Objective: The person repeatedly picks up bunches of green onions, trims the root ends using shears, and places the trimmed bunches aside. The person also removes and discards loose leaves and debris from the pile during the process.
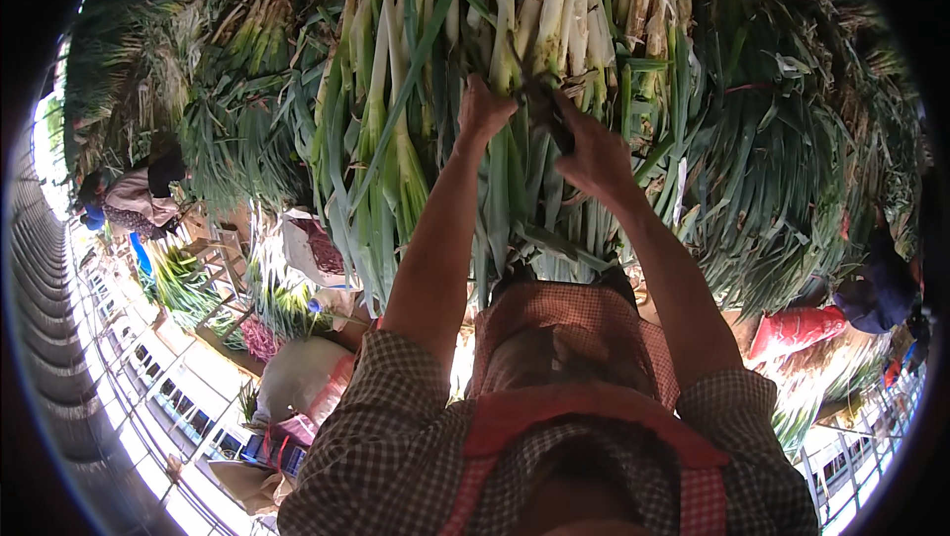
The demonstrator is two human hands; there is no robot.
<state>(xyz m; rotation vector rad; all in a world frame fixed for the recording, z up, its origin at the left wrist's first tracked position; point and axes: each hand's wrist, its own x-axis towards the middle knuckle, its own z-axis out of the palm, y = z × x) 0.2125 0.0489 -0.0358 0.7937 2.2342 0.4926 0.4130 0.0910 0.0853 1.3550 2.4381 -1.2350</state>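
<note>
My left hand (484, 111) is closed around a green onion stalk (505, 64) just below its pale part. Close beside it, my right hand (594, 154) grips a dark hand tool (548, 114), which looks like a knife or shears; blur and shade hide its exact form. The tool's upper end touches or lies very near the stalk in my left hand. Both hands are in front of a thick heap of large green onions (386, 142), their white ends up and their long green leaves hanging towards me.
More green onions are piled at left (237, 128) and right (779, 150). A stuffed pale sack (297, 380) stands low on the left, and a red sack (798, 332) lies on the right. One person (137, 202) is at far left; another person in dark clothing (879, 287) is at right.
</note>
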